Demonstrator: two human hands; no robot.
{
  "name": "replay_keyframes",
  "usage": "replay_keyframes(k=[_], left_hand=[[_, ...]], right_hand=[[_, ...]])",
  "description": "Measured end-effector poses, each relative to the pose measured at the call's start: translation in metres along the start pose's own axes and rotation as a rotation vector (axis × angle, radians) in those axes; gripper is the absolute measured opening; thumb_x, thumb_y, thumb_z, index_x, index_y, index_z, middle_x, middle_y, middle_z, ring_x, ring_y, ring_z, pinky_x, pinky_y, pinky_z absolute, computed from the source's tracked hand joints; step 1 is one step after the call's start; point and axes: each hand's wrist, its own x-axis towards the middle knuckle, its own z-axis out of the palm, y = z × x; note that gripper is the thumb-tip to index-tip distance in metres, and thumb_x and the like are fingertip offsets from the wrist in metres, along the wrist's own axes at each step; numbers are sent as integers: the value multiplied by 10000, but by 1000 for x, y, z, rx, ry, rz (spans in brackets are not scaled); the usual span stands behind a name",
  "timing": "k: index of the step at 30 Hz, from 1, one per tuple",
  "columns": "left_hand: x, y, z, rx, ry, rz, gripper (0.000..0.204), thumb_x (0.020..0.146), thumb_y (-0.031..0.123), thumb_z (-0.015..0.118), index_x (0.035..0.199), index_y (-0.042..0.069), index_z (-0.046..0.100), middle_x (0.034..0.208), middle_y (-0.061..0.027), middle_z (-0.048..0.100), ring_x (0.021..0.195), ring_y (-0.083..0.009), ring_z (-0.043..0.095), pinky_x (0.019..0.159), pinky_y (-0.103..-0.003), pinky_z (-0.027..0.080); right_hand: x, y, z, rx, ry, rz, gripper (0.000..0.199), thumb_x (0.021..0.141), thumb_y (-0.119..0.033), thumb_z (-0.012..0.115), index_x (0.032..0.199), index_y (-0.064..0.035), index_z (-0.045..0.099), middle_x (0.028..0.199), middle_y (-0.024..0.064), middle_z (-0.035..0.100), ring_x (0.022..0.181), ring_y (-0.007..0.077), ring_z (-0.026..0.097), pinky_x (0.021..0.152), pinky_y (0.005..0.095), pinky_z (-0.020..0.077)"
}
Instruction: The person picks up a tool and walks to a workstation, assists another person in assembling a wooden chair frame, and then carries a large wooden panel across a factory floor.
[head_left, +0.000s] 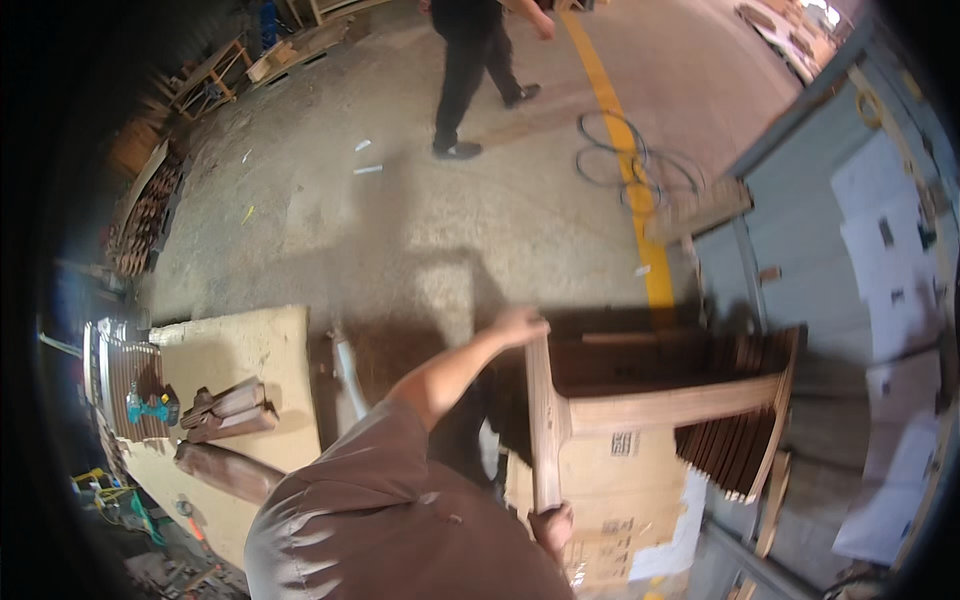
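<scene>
An H-shaped brown wooden frame (660, 408) spans from in front of my body out to the right. My left hand (517, 327) reaches forward and is closed round the far end of its nearer bar. Close to my body, my right hand (552, 525) grips the lower end of that same bar. The frame's far side lies over a stack of similar dark wooden parts (735, 460). Beneath the crosspiece is a cardboard box (610, 485); the frame hides part of it.
At left, a pale board-topped bench (285, 345) bears wooden pieces (235, 410) and a teal cordless drill (150, 407). Grey panels with papers (870, 200) stand at right. Ahead, a person (470, 80) walks near a yellow floor line (600, 80) and a looped cable (610, 180).
</scene>
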Motion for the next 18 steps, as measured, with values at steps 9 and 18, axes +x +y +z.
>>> replay_keyframes(k=[9,18], left_hand=[[11,-4,28,-32,-97,-18,614,853,586,552,1013,5,672,1017,-255,677,974,-407,656,868,-465,518],[36,-40,-48,-172,-47,-56,586,916,486,494,1115,-51,617,1146,-286,620,1119,-422,585,957,-482,463]], right_hand=[[30,-81,-37,-109,145,48,483,691,-272,769,1057,-26,572,880,169,669,799,351,673,740,462,541],[81,-150,-108,55,239,-196,426,715,-259,756,1032,-13,614,886,164,692,801,321,689,746,416,547]])
